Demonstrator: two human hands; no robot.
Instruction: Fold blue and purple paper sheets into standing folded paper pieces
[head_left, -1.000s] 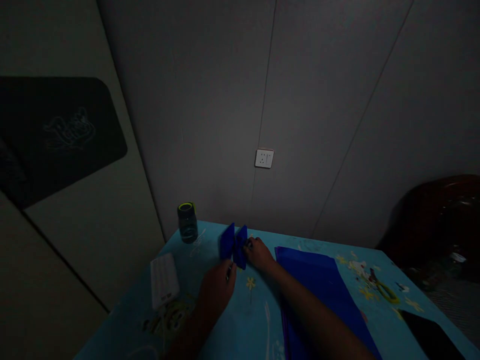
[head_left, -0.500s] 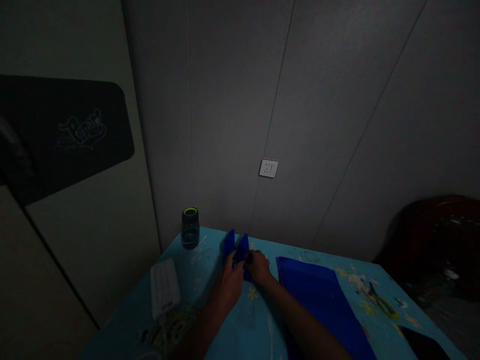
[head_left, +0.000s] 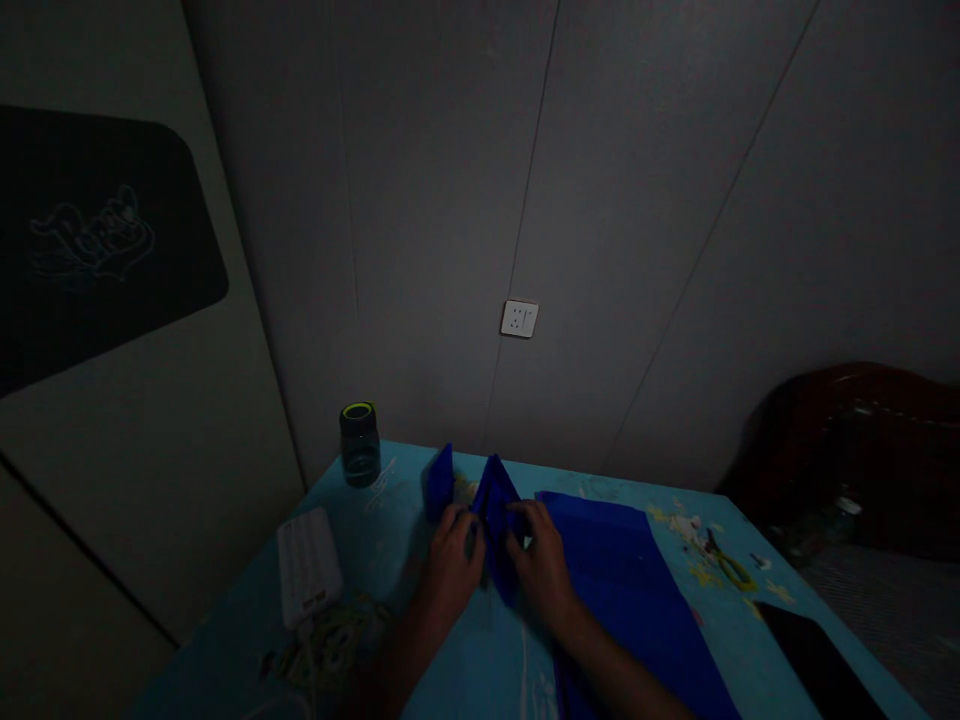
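A dark blue folded sheet (head_left: 499,525), which looks like paper, stands partly spread above the table between my two hands. My left hand (head_left: 455,550) grips its left side, the fingers curled at the edge. On its right side is my right hand (head_left: 541,555), thumb and fingers bent round the edge of a fold. A separate-looking upright blue flap (head_left: 440,485) rises behind my left hand; whether it joins the folded sheet is hidden. Right of my hands, a large flat blue sheet (head_left: 622,580) lies on the table, partly under my right forearm.
A blue flowered tablecloth (head_left: 405,600) covers the table. A dark bottle (head_left: 360,445) stands at the back left, near a white power strip (head_left: 309,565) with a cord. Yellow-handled pliers (head_left: 731,570) and a black flat object (head_left: 817,655) lie at the right. Behind is a wall.
My right hand has moved away to the right from my left, and the folded sheet between them has spread wider. The whole view has shifted slightly.
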